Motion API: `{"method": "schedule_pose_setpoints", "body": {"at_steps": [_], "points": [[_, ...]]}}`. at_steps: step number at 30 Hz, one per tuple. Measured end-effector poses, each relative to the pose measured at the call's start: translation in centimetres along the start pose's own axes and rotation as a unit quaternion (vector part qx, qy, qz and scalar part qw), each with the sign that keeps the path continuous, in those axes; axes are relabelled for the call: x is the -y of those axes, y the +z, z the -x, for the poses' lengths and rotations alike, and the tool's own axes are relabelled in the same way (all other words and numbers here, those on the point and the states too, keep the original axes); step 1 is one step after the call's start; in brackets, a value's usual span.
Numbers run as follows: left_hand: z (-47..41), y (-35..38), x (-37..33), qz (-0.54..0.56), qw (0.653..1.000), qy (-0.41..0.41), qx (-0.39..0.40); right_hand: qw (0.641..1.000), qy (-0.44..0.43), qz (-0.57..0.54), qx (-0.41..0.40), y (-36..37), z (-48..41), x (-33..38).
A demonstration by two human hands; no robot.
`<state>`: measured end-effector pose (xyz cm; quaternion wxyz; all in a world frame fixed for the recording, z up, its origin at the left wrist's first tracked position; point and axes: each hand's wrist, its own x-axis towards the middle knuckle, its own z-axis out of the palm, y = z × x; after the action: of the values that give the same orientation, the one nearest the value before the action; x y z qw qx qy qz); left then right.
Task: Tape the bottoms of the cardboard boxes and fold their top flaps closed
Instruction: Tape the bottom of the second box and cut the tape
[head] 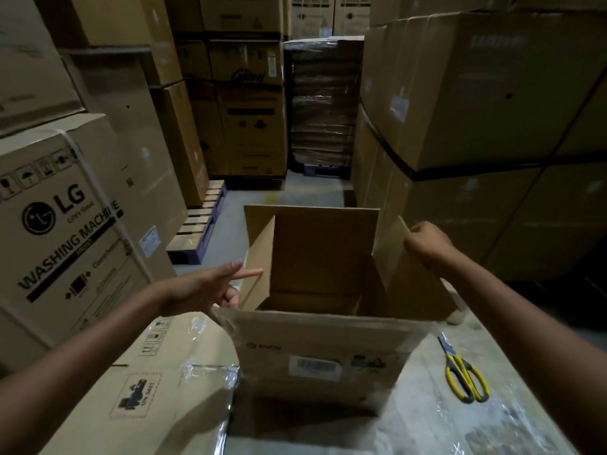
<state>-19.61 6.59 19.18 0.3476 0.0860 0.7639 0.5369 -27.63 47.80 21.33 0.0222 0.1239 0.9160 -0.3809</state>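
One open cardboard box (312, 349) stands between my hands, top flaps upright. My right hand (427, 241) pinches the top edge of the right flap (394, 267). My left hand (210, 287), fingers straight and spread, is just beside the left flap (259, 251). Scissors (464, 376) lie beneath my right forearm.

We are looking down into a brown cardboard box (315, 343) that is standing upright with its top open. Its far flap (325, 238), left flap (259, 261) and right flap (404, 270) are all standing up, none folded in. The near side is facing us, creased at its left corner, and is carrying a white barcode label (315, 367) and small dark print. The box is sitting on a pale, film-covered surface (427, 405), just beside a film-wrapped carton (147, 372) on its left.
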Motion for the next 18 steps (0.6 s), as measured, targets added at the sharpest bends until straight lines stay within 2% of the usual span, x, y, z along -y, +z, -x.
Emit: {"method": "schedule_pose_setpoints", "body": {"at_steps": [4, 7, 10, 14, 16, 18], "points": [[-1.9, 0.5, -1.1, -0.086, 0.995, -0.001, -0.041, 0.993, -0.059, -0.012, 0.106, 1.0, 1.5, 2.4], [-3.8, 2.0, -2.5, -0.202, 0.976, -0.018, -0.074, 0.99, -0.071, 0.025, 0.12, 2.5, 2.2, 3.3], [-5.7, 2.7, -2.5, -0.334, 0.936, -0.019, -0.107, 0.987, -0.079, 0.047, 0.134, 4.0, 2.2, 3.2], [-6.9, 1.6, -0.7, -0.473, 0.874, -0.021, -0.106, 0.964, -0.121, 0.086, 0.22, 5.8, 2.2, 2.3], [-7.3, 1.4, 0.7, -0.493, 0.862, 0.005, -0.114, 0.946, -0.167, 0.162, 0.225, 6.1, 2.3, 1.6], [-7.4, 1.6, 2.1, -0.484, 0.867, 0.017, -0.118, 0.932, -0.196, 0.212, 0.221, 6.4, 2.3, 1.1]]}}
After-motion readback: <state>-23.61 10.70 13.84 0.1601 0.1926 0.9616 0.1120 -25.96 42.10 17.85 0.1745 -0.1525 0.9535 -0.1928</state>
